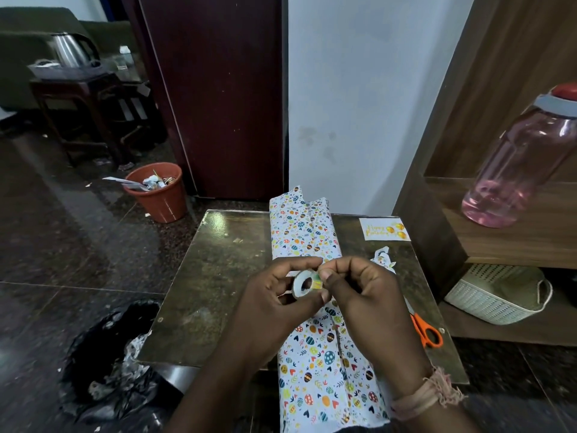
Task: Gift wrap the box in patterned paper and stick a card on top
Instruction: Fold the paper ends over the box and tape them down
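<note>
while egg-patterned paper (304,232) covers the box, its ends gape.

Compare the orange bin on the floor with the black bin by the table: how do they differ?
The orange bin is a bare rigid plastic tub; the black bin shows a crumpled black liner. The orange bin stands farther off, by the dark door; the black bin sits against the table corner. Both hold paper scraps.

Box itself hidden under patterned paper (312,354), near end cut off.
</note>
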Tool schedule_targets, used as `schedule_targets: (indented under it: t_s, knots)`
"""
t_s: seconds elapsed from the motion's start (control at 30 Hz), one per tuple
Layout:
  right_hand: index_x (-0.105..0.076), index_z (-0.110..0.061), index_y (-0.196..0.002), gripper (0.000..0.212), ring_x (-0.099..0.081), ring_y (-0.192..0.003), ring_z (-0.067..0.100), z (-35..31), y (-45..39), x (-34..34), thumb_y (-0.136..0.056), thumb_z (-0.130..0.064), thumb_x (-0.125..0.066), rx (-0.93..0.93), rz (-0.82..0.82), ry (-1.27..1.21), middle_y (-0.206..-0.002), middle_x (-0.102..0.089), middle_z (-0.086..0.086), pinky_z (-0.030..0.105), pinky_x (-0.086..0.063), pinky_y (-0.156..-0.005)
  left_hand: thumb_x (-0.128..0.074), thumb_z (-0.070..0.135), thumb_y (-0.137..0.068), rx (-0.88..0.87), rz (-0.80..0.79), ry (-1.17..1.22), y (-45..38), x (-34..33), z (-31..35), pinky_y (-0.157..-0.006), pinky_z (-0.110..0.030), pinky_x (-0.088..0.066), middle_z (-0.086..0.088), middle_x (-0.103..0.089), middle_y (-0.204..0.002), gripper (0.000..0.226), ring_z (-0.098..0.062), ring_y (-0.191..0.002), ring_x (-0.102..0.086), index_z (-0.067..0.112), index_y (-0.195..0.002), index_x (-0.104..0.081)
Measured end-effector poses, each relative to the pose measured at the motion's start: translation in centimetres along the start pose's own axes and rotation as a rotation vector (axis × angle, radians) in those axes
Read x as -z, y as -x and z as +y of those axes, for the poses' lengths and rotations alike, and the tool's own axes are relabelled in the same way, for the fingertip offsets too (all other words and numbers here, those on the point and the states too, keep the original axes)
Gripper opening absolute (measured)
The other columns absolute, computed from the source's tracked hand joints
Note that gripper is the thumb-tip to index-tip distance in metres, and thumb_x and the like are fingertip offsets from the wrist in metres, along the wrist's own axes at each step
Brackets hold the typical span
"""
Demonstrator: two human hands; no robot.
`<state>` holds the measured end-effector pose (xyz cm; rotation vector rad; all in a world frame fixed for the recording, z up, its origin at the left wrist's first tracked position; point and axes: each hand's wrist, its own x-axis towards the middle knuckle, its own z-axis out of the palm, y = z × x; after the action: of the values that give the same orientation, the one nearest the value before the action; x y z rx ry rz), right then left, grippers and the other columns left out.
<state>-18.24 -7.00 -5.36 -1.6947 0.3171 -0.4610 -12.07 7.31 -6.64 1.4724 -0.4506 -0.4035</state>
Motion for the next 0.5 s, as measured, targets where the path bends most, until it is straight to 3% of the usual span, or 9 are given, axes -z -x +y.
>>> schedule_targets:
  t_s: [0.1, 0.2, 0.33, 0.5]
  knots:
    - [-0.074, -0.017, -0.084, 0.014, -0.071, -0.075, 0.012, -0.1, -0.2, 0.3, -0.095, -0.011, -0.068, -0.025, 0.010, -0.051, -0.079, -0.075, 0.000, 0.030, -0.056, -0.072, -0.077, 0.007, -0.089, -0.007, -0.005, -0.030, 0.0, 0.0, 0.1, -0.084, -0.043, -0.062, -0.005, -0.078, -0.104, 0.030, -0.026, -0.092, -0.074, 0.023, -0.114, -0.075]
    - [-0.075, -0.015, -0.083, 0.014, -0.063, -0.066, 0.001, 0.2, -0.5, 0.7, -0.092, -0.007, -0.069, -0.085, 0.031, -0.148, -0.075, -0.074, -0.003, 0.026, -0.049, -0.069, -0.079, 0.008, -0.086, 0.013, -0.023, 0.016, -0.1, 0.0, 0.2, -0.084, -0.034, -0.058, 0.001, -0.075, -0.117, 0.033, -0.017, -0.104, -0.071, 0.021, -0.116, -0.075]
    - [-0.076, -0.017, -0.081, 0.016, -0.056, -0.064, 0.012, 1.0, -1.0, 0.7, -0.090, -0.005, -0.070, -0.148, 0.030, -0.218, -0.070, -0.068, 0.003, 0.036, -0.046, -0.067, -0.073, 0.004, -0.072, 0.071, -0.051, 0.268, -0.5, 0.2, 0.0, -0.084, -0.035, -0.054, -0.015, -0.072, -0.116, 0.047, -0.022, -0.097, -0.067, 0.014, -0.118, -0.074]
    - [-0.073, -0.021, -0.084, 0.017, -0.053, -0.065, 0.016, 1.1, -0.9, 0.8, -0.094, -0.007, -0.067, -0.045, 0.018, -0.159, -0.072, -0.063, 0.005, 0.038, -0.047, -0.065, -0.072, -0.005, -0.071, 0.053, -0.100, 0.245, -0.4, 0.6, -0.3, -0.091, -0.035, -0.052, -0.011, -0.071, -0.117, 0.053, -0.019, -0.112, -0.066, 0.012, -0.120, -0.071]
